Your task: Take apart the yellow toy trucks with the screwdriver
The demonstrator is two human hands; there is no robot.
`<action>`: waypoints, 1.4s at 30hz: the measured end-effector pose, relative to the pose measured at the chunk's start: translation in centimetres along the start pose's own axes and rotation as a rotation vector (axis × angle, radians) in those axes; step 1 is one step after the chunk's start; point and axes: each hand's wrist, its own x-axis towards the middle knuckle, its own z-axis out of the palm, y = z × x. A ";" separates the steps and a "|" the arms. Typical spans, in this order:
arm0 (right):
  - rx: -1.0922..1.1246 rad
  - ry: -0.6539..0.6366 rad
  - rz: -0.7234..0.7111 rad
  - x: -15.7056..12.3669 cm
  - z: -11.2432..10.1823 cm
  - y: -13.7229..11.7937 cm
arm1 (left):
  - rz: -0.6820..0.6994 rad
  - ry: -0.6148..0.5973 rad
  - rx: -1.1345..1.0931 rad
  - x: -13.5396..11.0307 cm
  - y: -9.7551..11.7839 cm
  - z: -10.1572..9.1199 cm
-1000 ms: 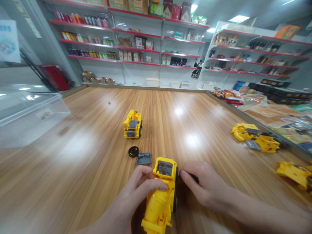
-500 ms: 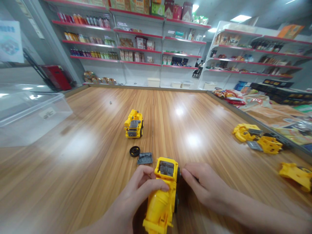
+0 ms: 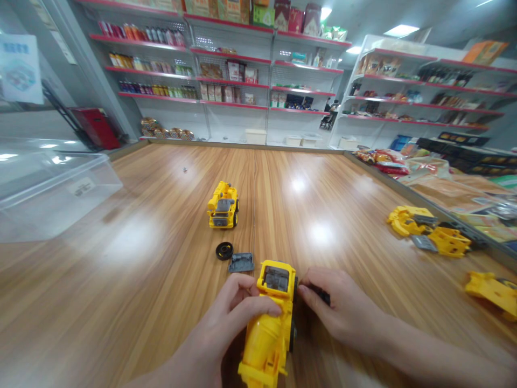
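My left hand [image 3: 242, 312] grips a yellow toy cement mixer truck [image 3: 264, 334] from its left side, thumb across the top behind the cab. The truck stands on the table with its open-topped cab pointing away from me. On its right side, my right hand [image 3: 337, 299] is closed, fingertips at the front wheel [image 3: 296, 285]. Something dark shows under its curled fingers, too hidden to name. Just beyond the truck lie a grey plastic part [image 3: 241, 262] and a loose black wheel [image 3: 224, 250].
Farther off stands a yellow toy crane truck [image 3: 223, 206]. Yellow toy parts [image 3: 448, 241] and another yellow piece [image 3: 490, 291] lie at the right. A clear plastic bin [image 3: 60, 194] is at the left, and packaged goods [image 3: 383, 161] sit past the table's right edge.
My right hand has turned slightly and its fingertips have shifted a little at the front wheel. My left hand and the truck hold nearly the same position.
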 end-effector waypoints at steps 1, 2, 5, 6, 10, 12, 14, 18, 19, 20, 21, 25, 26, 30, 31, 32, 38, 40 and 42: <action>0.005 0.002 0.000 0.0 0.0 0.1 | 0.015 -0.008 0.000 0.0 -0.1 0.0; 0.008 0.008 0.000 0.0 0.0 0.1 | 0.024 -0.013 -0.004 0.0 -0.2 0.0; 0.002 0.033 0.002 -0.1 0.0 0.3 | 0.017 -0.012 -0.023 0.1 -0.2 0.0; 0.000 0.039 0.000 -0.1 0.0 0.2 | 0.011 -0.019 -0.025 0.1 -0.1 -0.1; 0.007 0.067 -0.031 0.0 -0.5 -0.1 | -0.044 -0.041 -0.043 0.2 0.5 -0.4; 0.007 0.074 -0.052 0.0 -0.7 -0.2 | -0.081 -0.028 -0.061 0.3 0.7 -0.5; 0.004 0.060 -0.058 0.0 -0.7 -0.2 | -0.111 -0.034 -0.084 0.4 0.9 -0.6; 0.009 0.039 -0.011 -0.3 -0.3 0.1 | -0.090 -0.044 -0.087 0.5 1.1 -0.7; 0.021 0.036 0.009 -0.3 -0.2 0.2 | -0.078 -0.039 -0.073 0.4 1.2 -0.7; 0.038 0.029 0.027 -0.4 -0.1 0.2 | -0.067 -0.034 -0.056 0.4 1.2 -0.7; 0.056 0.024 0.038 -0.4 -0.1 0.2 | -0.061 -0.032 -0.041 0.4 1.2 -0.7; 0.062 0.016 0.011 -0.2 -0.3 -0.1 | -0.061 -0.045 -0.026 0.5 1.4 -0.7; 0.048 0.017 0.005 -0.2 -0.3 -0.2 | -0.079 -0.052 -0.046 0.7 1.4 -0.7; 0.063 0.045 0.008 -0.2 -0.3 -0.2 | -0.188 -0.039 -0.185 1.3 1.3 -0.6; 0.083 0.056 0.007 -0.2 -0.3 -0.2 | -0.206 -0.023 -0.219 1.4 1.2 -0.6; 0.099 0.067 0.005 -0.2 -0.3 -0.2 | -0.222 -0.006 -0.249 1.4 1.2 -0.6; 0.003 -0.028 0.026 0.0 -0.5 -0.2 | -0.286 0.023 -0.333 1.5 1.1 -0.5; -0.019 -0.052 0.028 0.0 -0.4 0.0 | -0.287 0.018 -0.331 1.5 1.1 -0.6; -0.010 -0.025 0.022 -0.1 -0.3 0.1 | -0.291 0.022 -0.332 1.6 1.1 -0.7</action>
